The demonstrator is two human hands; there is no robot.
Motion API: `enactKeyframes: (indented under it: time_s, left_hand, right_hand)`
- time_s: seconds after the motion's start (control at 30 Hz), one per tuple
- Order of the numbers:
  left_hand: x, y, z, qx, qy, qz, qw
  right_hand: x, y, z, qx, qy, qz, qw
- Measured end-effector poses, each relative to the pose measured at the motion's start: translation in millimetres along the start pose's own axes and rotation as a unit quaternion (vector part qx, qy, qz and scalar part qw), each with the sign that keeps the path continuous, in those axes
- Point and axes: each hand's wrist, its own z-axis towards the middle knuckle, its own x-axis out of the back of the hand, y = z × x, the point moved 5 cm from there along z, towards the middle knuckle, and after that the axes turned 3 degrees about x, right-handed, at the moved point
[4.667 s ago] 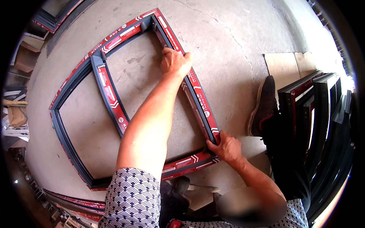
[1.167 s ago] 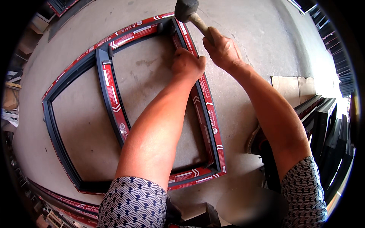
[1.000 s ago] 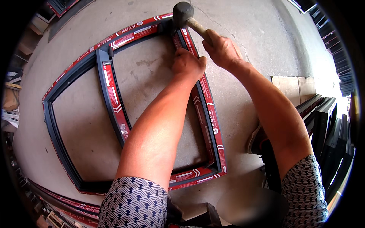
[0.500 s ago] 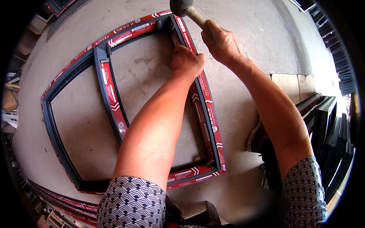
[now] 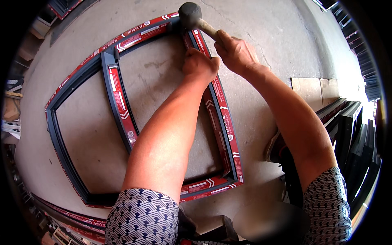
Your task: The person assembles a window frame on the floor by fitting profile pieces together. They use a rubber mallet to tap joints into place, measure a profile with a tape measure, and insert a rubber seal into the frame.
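Observation:
A dark grey window frame [image 5: 107, 77] covered with red printed film lies flat on the concrete floor, with one bar dividing it in two. My left hand [image 5: 200, 65] is closed around its right side bar, a little below the far right corner. In my right hand [image 5: 236, 51] is the wooden handle of a mallet [image 5: 190, 14] with a black rounded head. The mallet head is over the far right corner and hides it; I cannot tell whether it touches the frame.
Dark profiles [image 5: 347, 126] lean in a row at the right. A flat cardboard piece [image 5: 306, 90] lies near them. More red-filmed profiles [image 5: 71, 216] lie at the lower left. A cardboard box [image 5: 11, 108] and other items line the left edge.
The mallet head has come down and slightly left onto or just over the far right corner. My right hand has lowered with it, while my left hand keeps its place.

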Motion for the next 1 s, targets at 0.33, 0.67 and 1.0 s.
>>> enactKeyframes:
  time_s: [0.33,0.67,1.0]
  left_hand:
    - [0,1,1,-0.008,0.004,-0.002,1.000]
    - [-1,-3,2,-0.017,0.001,-0.008,1.000]
    - [1,-2,-1,-0.022,0.020,-0.030,0.999]
  right_hand:
    - [-2,1,-2,-0.005,-0.001,0.026,1.000]
    - [-2,-8,-2,0.009,0.011,0.027,1.000]
    - [5,-4,-5,-0.039,-0.008,0.026,0.999]
